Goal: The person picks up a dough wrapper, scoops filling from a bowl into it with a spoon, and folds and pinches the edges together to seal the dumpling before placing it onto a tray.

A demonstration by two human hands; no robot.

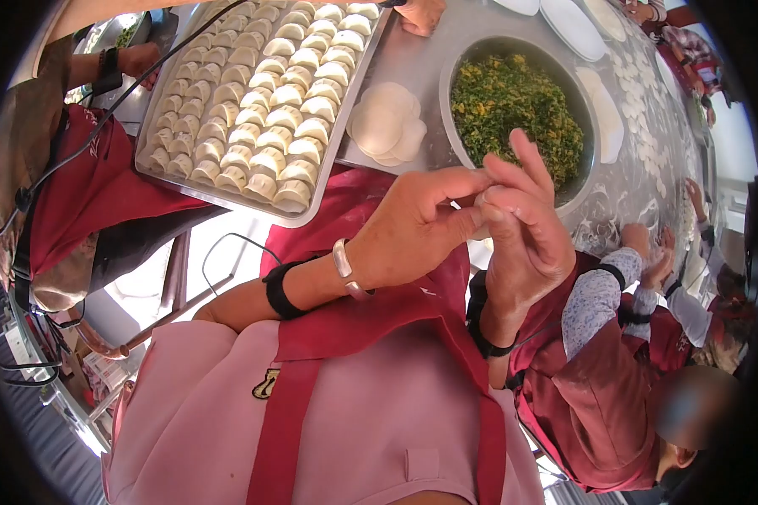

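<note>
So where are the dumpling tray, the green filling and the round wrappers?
dumpling tray (344,139), head view, its right metal rim.
green filling (514,101), head view, middle of the heap.
round wrappers (386,124), head view, top wrapper's middle.

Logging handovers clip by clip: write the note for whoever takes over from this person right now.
Left hand: fingers curled, fingertips pinched shut in front of the bowl.
Right hand: thumb and forefinger pinched against the left's, other fingers raised; what sits between the hands is hidden.
Things: tray of folded dumplings at left, wrapper stack beside it, green filling in the bowl.
Done: tray nearly full.
Left: wrappers and plenty of filling to use.
</note>
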